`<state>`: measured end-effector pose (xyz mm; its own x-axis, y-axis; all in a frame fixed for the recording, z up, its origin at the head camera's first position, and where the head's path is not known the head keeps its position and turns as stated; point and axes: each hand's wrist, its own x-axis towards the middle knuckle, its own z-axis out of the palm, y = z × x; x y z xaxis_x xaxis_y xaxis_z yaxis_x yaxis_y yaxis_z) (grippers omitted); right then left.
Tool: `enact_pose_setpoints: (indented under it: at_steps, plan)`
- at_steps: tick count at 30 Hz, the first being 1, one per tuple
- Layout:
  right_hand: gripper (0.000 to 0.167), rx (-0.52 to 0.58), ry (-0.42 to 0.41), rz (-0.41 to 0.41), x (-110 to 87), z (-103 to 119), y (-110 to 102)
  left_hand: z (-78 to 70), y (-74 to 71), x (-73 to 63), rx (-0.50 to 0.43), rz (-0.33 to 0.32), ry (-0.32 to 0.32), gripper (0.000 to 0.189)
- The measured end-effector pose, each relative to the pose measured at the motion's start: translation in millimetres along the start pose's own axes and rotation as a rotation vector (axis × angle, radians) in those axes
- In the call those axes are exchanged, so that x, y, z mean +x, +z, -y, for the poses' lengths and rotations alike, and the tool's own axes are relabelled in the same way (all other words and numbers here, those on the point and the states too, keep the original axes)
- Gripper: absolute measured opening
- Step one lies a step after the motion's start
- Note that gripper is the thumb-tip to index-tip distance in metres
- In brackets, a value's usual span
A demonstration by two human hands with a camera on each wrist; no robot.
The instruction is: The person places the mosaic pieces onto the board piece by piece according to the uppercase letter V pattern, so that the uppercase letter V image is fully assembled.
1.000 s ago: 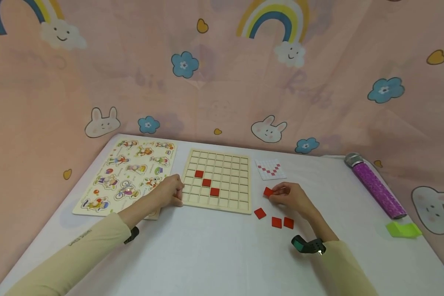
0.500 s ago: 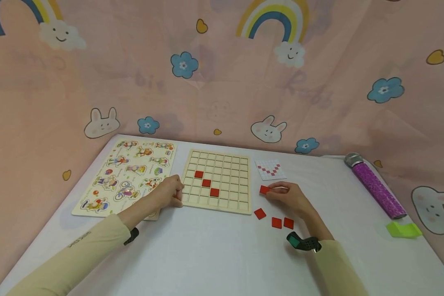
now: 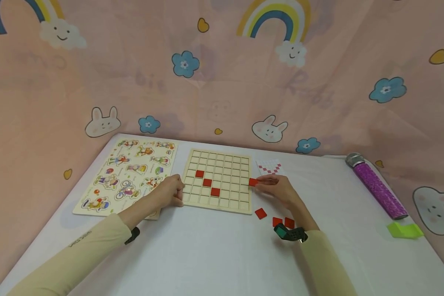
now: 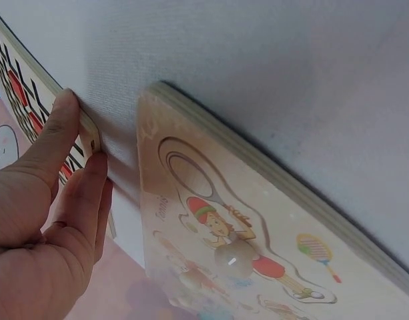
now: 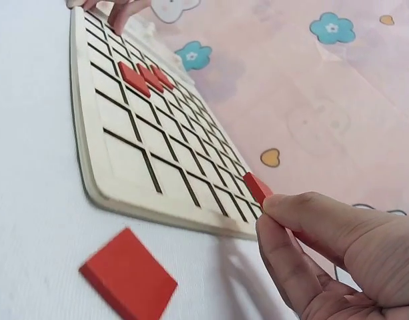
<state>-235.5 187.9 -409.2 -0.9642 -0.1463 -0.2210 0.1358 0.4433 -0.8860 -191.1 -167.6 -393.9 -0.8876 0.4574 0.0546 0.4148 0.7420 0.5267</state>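
A wooden grid board [image 3: 203, 200] lies on the table with three red square tiles [image 3: 207, 182] set in a diagonal. My left hand [image 3: 169, 191] holds the board's near left corner; in the left wrist view its thumb and fingers [image 4: 84, 183] pinch the edge. Between the thumb and fingertips of my right hand [image 3: 277, 189] is another red tile [image 3: 253, 182], held at the board's right edge. In the right wrist view this pinched tile [image 5: 257, 187] overlaps the board's edge. Several loose red tiles [image 3: 260, 213] lie right of the board, partly hidden by the right wrist strap.
A small pattern card [image 3: 269, 166] with a red V of squares lies behind the right hand. To the left is a puzzle board [image 3: 133, 176] with cartoon figures. A glittery purple tube [image 3: 379, 189] and a lime green block [image 3: 405, 230] stand at the far right.
My right hand has moved left and away from me with the pinched tile, from beside the loose tiles to the board's right edge. The left hand has stayed at the corner.
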Motion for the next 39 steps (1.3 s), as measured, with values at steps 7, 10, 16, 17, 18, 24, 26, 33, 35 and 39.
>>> enact_pose_setpoints:
  at_steps: [7,10,16,17,18,24,26,33,35,39]
  plan:
    - [0.037,0.023,-0.045,0.011,10.2,12.3,15.3,-0.3,-0.3,-0.3,-0.003,-0.005,0.006,0.030]
    - [0.036,0.031,-0.052,0.012,15.6,16.0,21.5,-0.8,-0.9,-0.8,-0.007,-0.005,-0.010,0.031]
    - [0.037,0.056,-0.063,0.011,23.9,21.6,33.2,-3.2,-1.8,-0.4,-0.015,0.003,-0.031,0.030]
    - [0.037,0.061,-0.072,0.015,24.9,22.8,35.2,-3.5,-1.9,-0.4,-0.017,0.003,-0.033,0.030]
    - [0.037,0.059,-0.077,0.018,26.2,24.0,37.0,-3.9,-2.0,-0.2,-0.022,0.005,-0.039,0.030]
    - [0.037,0.066,-0.081,0.028,32.7,32.7,47.0,-6.7,-2.2,0.0,-0.018,0.012,-0.053,0.029]
    - [0.037,0.073,-0.078,0.027,35.5,35.9,49.8,-7.0,-2.4,0.0,-0.007,0.009,-0.048,0.029]
    - [0.035,0.056,-0.104,0.024,46.0,43.8,59.2,-5.9,-1.3,0.3,0.009,-0.003,-0.033,0.029]
    - [0.035,0.064,-0.122,0.036,48.1,46.7,63.0,-5.3,-0.6,0.2,0.010,-0.007,-0.034,0.030]
    - [0.033,0.114,-0.138,0.067,53.3,51.9,72.3,-4.1,0.4,0.3,0.017,-0.013,-0.029,0.030]
